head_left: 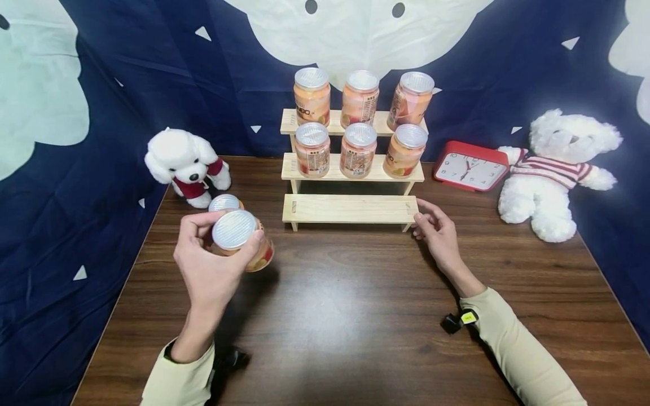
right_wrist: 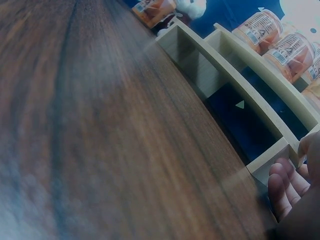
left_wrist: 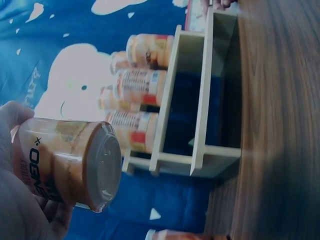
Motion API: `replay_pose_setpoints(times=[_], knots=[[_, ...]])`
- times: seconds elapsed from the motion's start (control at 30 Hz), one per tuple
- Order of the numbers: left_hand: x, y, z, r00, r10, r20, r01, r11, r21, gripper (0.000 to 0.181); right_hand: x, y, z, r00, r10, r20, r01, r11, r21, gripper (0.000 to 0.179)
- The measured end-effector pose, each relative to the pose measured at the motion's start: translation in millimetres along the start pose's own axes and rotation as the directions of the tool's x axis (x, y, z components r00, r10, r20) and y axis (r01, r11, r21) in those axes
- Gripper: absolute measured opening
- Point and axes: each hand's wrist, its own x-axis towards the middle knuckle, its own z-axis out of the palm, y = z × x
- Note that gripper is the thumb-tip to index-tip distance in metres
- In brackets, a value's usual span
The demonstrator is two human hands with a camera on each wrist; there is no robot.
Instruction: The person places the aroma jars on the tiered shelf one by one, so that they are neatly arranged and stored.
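Note:
My left hand (head_left: 210, 265) grips a jar of fruit (left_wrist: 65, 162) with a ridged, silvery lid, holding it above the table at the left. Behind it, a second jar (head_left: 224, 202) is partly hidden. A three-step wooden display rack (head_left: 350, 208) stands at the back middle. Its upper two steps bear several similar jars (head_left: 359, 151); the lowest step is bare. At the right end of that lowest step is my right hand (head_left: 439, 234), thumb and fingers holding the board's end (right_wrist: 272, 155). Part of this grip is hidden in the right wrist view.
A white plush dog (head_left: 183, 160) in red sits at the back left. Right of the rack are a red clock (head_left: 472, 166) and a white teddy bear (head_left: 553, 175) in a striped top. A dark blue patterned cloth (head_left: 167, 73) hangs behind the brown wooden table (head_left: 330, 316).

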Motion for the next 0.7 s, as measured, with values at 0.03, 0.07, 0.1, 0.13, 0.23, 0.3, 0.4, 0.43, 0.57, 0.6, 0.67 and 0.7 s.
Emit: replay_pose_setpoints(times=[0.03,0.07,0.1,0.13,0.23,0.3,0.4,0.43,0.57,0.6,0.67,0.7], knots=[[-0.4,0.9,2.5,1.0,0.003,0.017,-0.002,1.0,-0.012,0.063,0.1,-0.1,0.2,1.0,0.001,0.0,-0.001,1.0,0.0,0.04],[-0.7,1.8,5.0,0.999,0.006,0.034,-0.005,1.0,-0.025,0.063,0.3,-0.1,0.4,1.0,0.002,0.0,-0.002,1.0,-0.001,0.04],[-0.6,2.4,7.4,0.999,0.008,0.051,-0.006,0.999,-0.04,0.062,0.5,0.0,0.5,1.0,0.004,-0.002,-0.004,1.0,0.001,0.04],[-0.7,2.9,9.9,0.998,0.009,0.066,-0.006,0.999,-0.053,0.061,0.5,-0.1,0.7,1.0,0.004,-0.004,-0.004,1.0,0.001,0.04],[-1.1,3.0,17.4,0.994,0.004,0.11,0.002,0.999,-0.054,0.061,0.7,-0.3,0.9,1.0,0.008,-0.011,-0.008,1.0,0.006,0.04],[-1.4,2.0,22.7,0.991,-0.005,0.134,0.011,0.999,-0.04,0.062,0.5,-0.8,1.1,1.0,0.012,-0.016,-0.012,1.0,0.008,0.04],[-2.7,-0.1,30.8,0.987,-0.012,0.163,0.014,1.0,-0.014,0.064,0.3,-0.9,1.1,1.0,0.013,-0.012,-0.013,1.0,-0.001,0.04],[-3.1,-0.8,33.4,0.985,-0.009,0.172,0.011,1.0,-0.011,0.064,0.2,-1.1,1.1,1.0,0.012,-0.013,-0.012,1.0,-0.003,0.039],[-4.8,-2.9,43.9,0.978,0.026,0.205,-0.028,1.0,0.008,0.066,0.5,-1.1,0.9,1.0,0.007,-0.007,-0.007,1.0,-0.004,0.04],[-5.4,-3.5,46.4,0.976,0.034,0.215,-0.038,0.999,0.014,0.066,0.5,-1.1,0.8,1.0,0.006,-0.004,-0.006,1.0,-0.003,0.04],[-7.3,-4.1,51.3,0.972,0.042,0.229,-0.05,0.998,0.03,0.067,0.7,-1.1,0.8,1.0,0.007,-0.004,-0.007,1.0,-0.005,0.04],[-8.4,-4.4,53.7,0.971,0.04,0.235,-0.05,0.998,0.036,0.067,0.8,-1.1,0.7,1.0,0.007,-0.003,-0.007,1.0,-0.008,0.04]])
